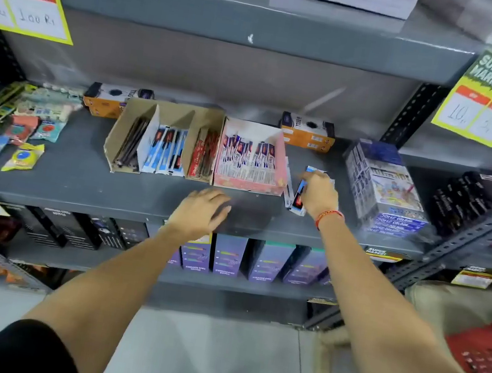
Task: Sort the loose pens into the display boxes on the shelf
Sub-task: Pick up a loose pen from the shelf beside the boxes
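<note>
On the grey shelf (65, 172) stand a brown cardboard display box (125, 133) with three compartments of packed pens and, touching its right side, a pink display box (248, 183) full of blue-and-white packed pens. To the right of the pink box lie a few loose packed pens (289, 192). My right hand (317, 193) is closed around some of these pen packs (300, 191), just above the shelf. My left hand (202, 211) hovers flat at the shelf's front edge, fingers apart, holding nothing.
Orange boxes (308, 132) stand behind the display boxes. A wrapped stack of colour boxes (387, 191) sits right of my right hand. Small packets (22, 133) lie at the left. Black boxes (476, 195) fill the far right. Price signs (487, 98) hang from the shelf above.
</note>
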Demonstrator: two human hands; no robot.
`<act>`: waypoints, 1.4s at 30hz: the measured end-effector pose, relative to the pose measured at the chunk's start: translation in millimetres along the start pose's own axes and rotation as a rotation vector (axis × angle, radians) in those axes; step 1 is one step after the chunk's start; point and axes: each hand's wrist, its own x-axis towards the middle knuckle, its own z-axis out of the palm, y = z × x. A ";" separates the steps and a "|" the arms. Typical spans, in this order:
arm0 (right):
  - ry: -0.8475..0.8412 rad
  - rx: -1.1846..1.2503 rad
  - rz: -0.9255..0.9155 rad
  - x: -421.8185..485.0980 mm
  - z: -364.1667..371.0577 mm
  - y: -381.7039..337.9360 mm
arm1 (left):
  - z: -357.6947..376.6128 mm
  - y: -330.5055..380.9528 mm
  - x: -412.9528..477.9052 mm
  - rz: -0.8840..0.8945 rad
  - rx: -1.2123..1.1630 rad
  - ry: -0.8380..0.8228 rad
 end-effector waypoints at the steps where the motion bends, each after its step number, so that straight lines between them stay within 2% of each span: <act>1: -0.040 -0.043 -0.015 5.4 -0.7 5.0 | 0.5 -8.9 -4.2 -0.040 -0.004 -0.014; 4: -0.167 -0.132 -0.096 20.1 -2.1 18.2 | 1.3 -34.3 -21.2 -0.072 -0.002 -0.012; 9: -0.342 -0.293 -0.275 40.5 0.1 26.4 | 7.2 -46.7 -24.7 -0.026 -0.080 0.015; 20: -0.396 -0.429 -0.484 54.5 -13.3 15.6 | 10.5 -49.7 -24.9 -0.031 -0.104 0.062; 26: -0.319 -0.496 -0.570 48.5 -15.1 19.4 | 13.2 -52.0 -25.2 -0.025 -0.084 0.071; 30: -0.322 -0.432 -0.549 40.9 -22.6 20.7 | 13.7 -51.2 -25.3 -0.015 -0.082 0.076; 35: -0.238 -0.285 -0.506 32.0 -36.6 18.3 | 12.7 -49.9 -26.2 -0.019 -0.091 0.079; 39: -0.355 0.073 -0.357 26.8 -48.2 10.2 | 9.4 -52.1 -27.5 -0.010 -0.088 0.068; 42: -0.403 0.365 -0.256 24.8 -56.3 -1.4 | 2.9 -64.8 -35.3 -0.067 -0.077 0.132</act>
